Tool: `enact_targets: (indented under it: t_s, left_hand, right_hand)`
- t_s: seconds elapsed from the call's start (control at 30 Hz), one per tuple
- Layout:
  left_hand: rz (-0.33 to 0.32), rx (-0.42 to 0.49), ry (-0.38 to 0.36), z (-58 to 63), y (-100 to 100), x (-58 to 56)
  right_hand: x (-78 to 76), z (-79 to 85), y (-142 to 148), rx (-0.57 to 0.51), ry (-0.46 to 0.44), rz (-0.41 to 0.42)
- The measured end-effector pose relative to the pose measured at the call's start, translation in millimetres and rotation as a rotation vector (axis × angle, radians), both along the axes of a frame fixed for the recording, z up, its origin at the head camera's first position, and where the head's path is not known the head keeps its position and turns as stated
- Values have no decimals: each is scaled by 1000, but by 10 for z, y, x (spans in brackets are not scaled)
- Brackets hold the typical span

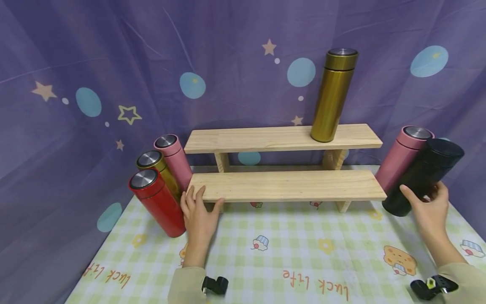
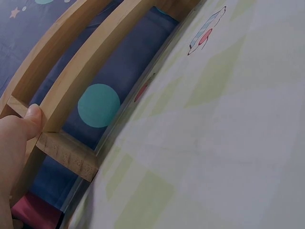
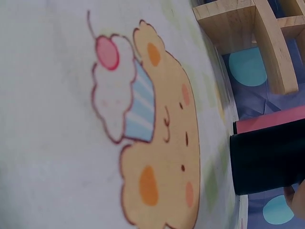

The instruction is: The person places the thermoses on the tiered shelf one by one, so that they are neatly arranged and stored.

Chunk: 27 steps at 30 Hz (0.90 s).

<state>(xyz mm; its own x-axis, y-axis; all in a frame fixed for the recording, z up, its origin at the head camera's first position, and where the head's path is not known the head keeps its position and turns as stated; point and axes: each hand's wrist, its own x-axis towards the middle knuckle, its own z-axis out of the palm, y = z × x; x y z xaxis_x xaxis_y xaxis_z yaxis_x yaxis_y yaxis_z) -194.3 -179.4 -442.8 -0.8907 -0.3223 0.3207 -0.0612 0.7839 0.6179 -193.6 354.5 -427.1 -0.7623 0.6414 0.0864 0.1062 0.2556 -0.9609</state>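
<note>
My right hand grips a black thermos bottle low on its body, thumb on the near left side and fingers round the right. The bottle leans to the right in the head view and overlaps a pink thermos behind it. The right wrist view shows the lower part of the black bottle with a fingertip at its side. At the left end of a two-tier wooden shelf, my left hand rests with spread fingers on the lower board. In the left wrist view its thumb touches the front edge.
A gold thermos stands on the upper board, right of centre. Left of the shelf are a red thermos, another gold one and another pink one. A checked cloth covers the table; a purple curtain hangs behind.
</note>
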Motion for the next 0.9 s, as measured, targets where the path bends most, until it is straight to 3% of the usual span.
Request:
enact_targets:
  t_s: [0.5,0.9]
  left_hand:
    - [2,-6,3,6,7,-7]
    - [-1,-11,3,-3,1,-3]
  right_hand:
    - [13,50,2,-38,24,-40]
    - [131,97,12,-71,10,-76]
